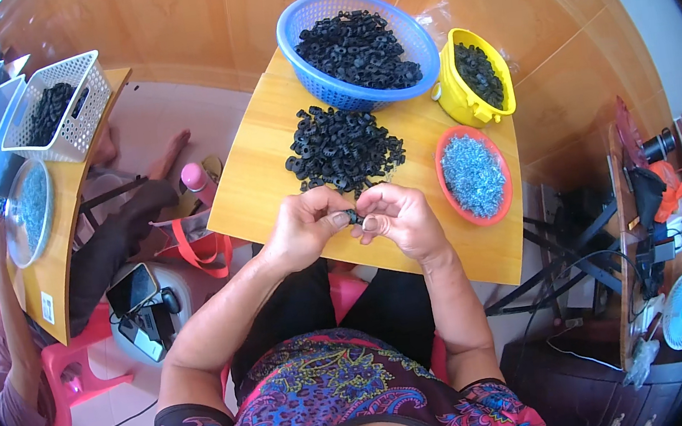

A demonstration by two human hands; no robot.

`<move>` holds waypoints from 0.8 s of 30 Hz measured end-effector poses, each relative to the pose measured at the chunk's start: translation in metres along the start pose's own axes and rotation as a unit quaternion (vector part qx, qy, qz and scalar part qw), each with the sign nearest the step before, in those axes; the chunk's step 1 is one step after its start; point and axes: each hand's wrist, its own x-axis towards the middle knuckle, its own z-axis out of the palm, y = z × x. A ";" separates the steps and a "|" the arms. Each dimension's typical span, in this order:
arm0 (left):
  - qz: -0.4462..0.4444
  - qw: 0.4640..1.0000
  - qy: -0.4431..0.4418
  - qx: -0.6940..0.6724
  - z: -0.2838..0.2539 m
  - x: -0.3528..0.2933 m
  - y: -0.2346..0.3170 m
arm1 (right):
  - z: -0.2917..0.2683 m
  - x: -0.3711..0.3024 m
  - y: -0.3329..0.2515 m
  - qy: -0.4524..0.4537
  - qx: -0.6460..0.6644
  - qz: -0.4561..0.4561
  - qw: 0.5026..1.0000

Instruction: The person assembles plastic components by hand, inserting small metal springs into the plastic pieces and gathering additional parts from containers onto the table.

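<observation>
near the centre of the frame, the left hand [306,227] and right hand [403,221] both pinch a small black part [355,216] between thumb and fingers. it looks light and stiff, probably hard plastic, unlikely to break; opposite ends seem the surest hold.

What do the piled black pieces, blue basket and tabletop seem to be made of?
Black pieces: probably matte plastic, perhaps rubber; dull, uniform black.
Blue basket: likely plastic, slightly glossy; moulded-looking perforated wall.
Tabletop: smooth wood or wood-look laminate; yellowish, faintly streaked.
</observation>
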 end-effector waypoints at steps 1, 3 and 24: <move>0.001 1.000 0.000 0.000 0.001 0.000 -0.001 | -0.005 0.000 0.009 -0.018 0.032 -0.001 0.999; -0.001 0.999 -0.014 -0.031 0.004 -0.001 -0.002 | -0.009 -0.003 0.016 -0.021 0.029 -0.003 0.999; 0.067 0.955 0.193 0.215 -0.018 0.022 -0.023 | -0.184 0.030 -0.062 0.229 0.085 -0.078 0.967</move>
